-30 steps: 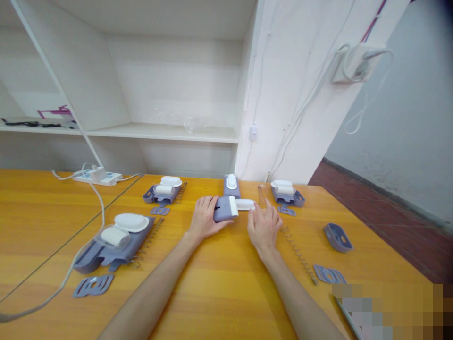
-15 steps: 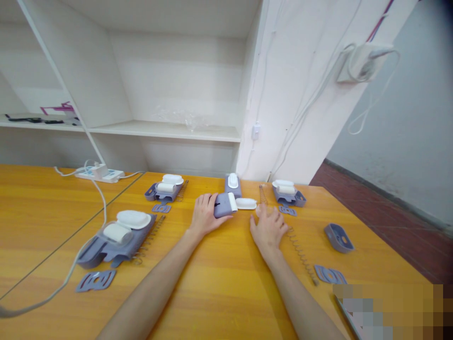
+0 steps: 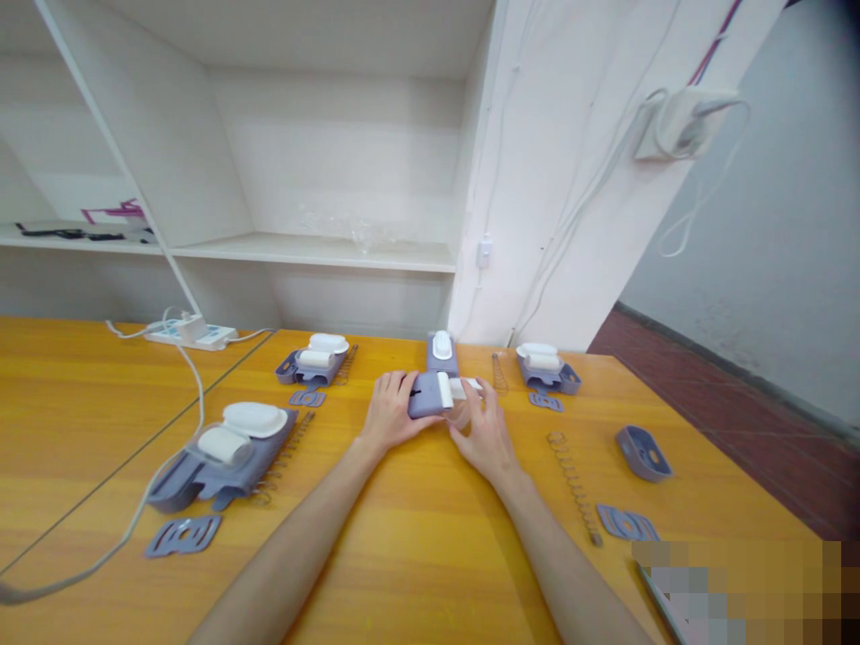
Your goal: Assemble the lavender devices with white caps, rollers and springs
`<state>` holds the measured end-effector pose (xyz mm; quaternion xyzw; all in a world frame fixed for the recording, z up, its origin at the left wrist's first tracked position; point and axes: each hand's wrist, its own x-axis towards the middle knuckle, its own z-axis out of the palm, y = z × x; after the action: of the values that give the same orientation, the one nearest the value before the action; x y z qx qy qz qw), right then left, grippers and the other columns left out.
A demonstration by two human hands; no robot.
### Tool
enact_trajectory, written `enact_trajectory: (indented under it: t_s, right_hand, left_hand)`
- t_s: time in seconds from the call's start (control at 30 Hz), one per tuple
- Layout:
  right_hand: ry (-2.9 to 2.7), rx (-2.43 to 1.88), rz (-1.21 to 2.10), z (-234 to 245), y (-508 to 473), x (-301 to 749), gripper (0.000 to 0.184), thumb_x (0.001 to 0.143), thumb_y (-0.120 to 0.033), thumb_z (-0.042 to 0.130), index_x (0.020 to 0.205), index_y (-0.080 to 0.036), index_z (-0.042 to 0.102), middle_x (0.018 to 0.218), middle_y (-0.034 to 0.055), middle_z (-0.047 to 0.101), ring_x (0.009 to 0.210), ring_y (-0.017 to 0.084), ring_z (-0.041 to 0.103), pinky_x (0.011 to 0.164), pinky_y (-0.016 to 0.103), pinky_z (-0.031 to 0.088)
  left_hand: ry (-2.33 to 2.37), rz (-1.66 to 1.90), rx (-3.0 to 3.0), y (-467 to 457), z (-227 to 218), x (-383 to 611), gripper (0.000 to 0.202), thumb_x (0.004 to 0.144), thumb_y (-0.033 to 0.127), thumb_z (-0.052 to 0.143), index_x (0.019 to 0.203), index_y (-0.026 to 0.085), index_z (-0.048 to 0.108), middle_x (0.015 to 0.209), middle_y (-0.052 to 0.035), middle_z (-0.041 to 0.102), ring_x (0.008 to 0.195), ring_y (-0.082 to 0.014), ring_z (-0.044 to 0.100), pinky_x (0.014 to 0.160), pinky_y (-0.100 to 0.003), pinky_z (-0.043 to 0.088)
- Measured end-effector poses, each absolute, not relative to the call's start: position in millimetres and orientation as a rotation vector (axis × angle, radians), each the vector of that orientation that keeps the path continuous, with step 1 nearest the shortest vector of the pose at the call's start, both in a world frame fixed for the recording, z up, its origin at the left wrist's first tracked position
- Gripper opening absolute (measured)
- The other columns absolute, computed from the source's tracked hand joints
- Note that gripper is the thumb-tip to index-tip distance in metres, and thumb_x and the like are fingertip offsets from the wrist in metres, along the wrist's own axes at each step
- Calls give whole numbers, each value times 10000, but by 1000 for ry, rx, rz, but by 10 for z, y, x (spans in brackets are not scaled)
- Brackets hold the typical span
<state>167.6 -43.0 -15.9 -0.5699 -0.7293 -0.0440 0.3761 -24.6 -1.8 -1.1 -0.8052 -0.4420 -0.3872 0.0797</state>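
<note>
My left hand [image 3: 390, 412] is closed around a grey-purple plastic housing [image 3: 428, 397], tilted on its side, with a white part [image 3: 444, 391] showing at its right end. My right hand [image 3: 487, 434] pinches a clear plastic piece [image 3: 460, 414] close to that white end; whether the two touch I cannot tell. Just behind my right fingertips lies a white oval cover [image 3: 463, 387], partly hidden. Farther back stands another grey-purple housing with a white oval piece [image 3: 442, 344] on it.
Housings with white rolls and covers lie at left front [image 3: 225, 448], back left [image 3: 321, 360] and back right [image 3: 543, 363]. Right of my hand are a long spring [image 3: 574, 488], a grey cup-shaped part [image 3: 643, 452] and a flat slotted plate [image 3: 627, 522]. A white cable [image 3: 194, 385] crosses the left side.
My right hand has moved left from near the springs to the white end of the housing, bringing the clear piece with it. My left hand keeps its hold on the housing.
</note>
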Motion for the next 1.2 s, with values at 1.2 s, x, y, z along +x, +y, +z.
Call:
enact_trajectory:
  t_s: [1.2]
  right_hand:
    - [-713,-853,1238,-191,-362,1534,513,674,-298,706,1157,-227,550,943,22,672,805,169,628,708,304,511]
  left_hand:
    - [-1167,-1036,-2501,-8,-46,-241,842,642,724,528,1241,135,475,1055,-150,531,982,-294,472,891,-450,366]
